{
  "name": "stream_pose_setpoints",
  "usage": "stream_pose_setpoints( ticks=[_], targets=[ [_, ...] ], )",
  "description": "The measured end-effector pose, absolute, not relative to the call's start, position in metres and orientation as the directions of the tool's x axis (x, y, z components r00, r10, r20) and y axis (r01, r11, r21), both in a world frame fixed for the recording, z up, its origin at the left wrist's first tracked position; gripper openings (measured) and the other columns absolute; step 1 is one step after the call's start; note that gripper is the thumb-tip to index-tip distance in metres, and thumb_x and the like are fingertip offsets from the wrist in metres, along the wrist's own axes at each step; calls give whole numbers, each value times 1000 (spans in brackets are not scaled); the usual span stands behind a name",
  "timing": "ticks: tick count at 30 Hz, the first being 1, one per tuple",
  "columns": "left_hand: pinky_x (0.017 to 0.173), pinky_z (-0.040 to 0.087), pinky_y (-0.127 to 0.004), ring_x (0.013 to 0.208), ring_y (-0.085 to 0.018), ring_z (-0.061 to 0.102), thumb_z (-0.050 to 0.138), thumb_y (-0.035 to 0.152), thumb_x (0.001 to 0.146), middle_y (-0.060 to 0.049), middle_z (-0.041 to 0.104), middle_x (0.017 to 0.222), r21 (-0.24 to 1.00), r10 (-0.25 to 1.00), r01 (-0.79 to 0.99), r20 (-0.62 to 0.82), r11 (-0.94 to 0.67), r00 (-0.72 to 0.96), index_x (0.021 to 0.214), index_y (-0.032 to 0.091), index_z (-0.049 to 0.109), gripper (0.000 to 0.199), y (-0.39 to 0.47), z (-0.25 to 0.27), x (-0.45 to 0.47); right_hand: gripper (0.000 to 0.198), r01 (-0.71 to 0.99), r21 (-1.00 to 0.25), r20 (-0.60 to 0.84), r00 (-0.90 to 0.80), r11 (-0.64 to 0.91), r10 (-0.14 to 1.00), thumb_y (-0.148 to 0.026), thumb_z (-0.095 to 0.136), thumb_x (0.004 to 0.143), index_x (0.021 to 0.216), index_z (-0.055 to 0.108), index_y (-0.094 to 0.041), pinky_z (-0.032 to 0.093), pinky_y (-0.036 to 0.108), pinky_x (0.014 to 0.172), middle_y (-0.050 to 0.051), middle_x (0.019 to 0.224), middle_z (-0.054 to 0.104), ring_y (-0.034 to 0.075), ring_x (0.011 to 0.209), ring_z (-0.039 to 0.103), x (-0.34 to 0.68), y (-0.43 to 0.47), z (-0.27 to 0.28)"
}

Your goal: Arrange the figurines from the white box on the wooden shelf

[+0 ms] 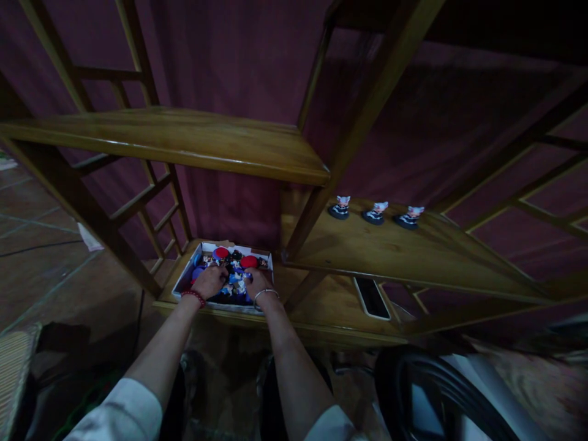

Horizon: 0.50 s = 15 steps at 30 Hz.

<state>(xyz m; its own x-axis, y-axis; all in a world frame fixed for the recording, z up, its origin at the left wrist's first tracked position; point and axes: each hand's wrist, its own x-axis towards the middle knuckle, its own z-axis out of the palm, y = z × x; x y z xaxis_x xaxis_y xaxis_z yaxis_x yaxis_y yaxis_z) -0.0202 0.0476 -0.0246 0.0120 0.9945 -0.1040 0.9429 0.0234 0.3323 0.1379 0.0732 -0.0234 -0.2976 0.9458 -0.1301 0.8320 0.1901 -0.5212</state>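
Note:
A shallow white cardboard box (185, 277) sits on the low wooden shelf, filled with small figurines (237, 283) in blue, white and black, with red and purple round pieces among them. Both of my hands reach into it. My left hand (210, 282), with a red bead bracelet at the wrist, has its fingers curled down at a dark piece I cannot make out. On the other side of the box, my right hand (258, 283) wears a silvery bangle, its fingers closed on a small blue-and-white figurine that is mostly hidden.
Three figurines on dark round bases (375, 213) stand in a row on the middle shelf (367, 251) to the right. Below them lies a white-rimmed dark rectangular object (372, 298). An upper shelf (184, 144) overhangs the box. Black coiled hose or cable (390, 386) is at lower right.

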Motion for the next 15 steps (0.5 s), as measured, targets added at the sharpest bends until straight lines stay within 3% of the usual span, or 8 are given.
stream_pose_setpoints(
  ticks=[9,15],
  targets=[
    [84,38,-29,99,-18,53,45,12,73,-9,58,106,381,984,924,-151,-26,90,105,19,53,34,48,-11,5,30,844,-500,-88,-275,196,957,-20,47,76,104,58,-21,39,25,84,6,102,62,17,96,55,146,72,-21],
    [85,38,-27,101,-18,52,43,10,73,-10,58,105,412,986,910,-129,-40,102,106,15,50,34,56,-21,12,30,839,-507,-80,-277,200,958,-20,48,76,105,57,-21,37,24,86,5,105,61,16,99,53,148,71,-18]
  ],
)
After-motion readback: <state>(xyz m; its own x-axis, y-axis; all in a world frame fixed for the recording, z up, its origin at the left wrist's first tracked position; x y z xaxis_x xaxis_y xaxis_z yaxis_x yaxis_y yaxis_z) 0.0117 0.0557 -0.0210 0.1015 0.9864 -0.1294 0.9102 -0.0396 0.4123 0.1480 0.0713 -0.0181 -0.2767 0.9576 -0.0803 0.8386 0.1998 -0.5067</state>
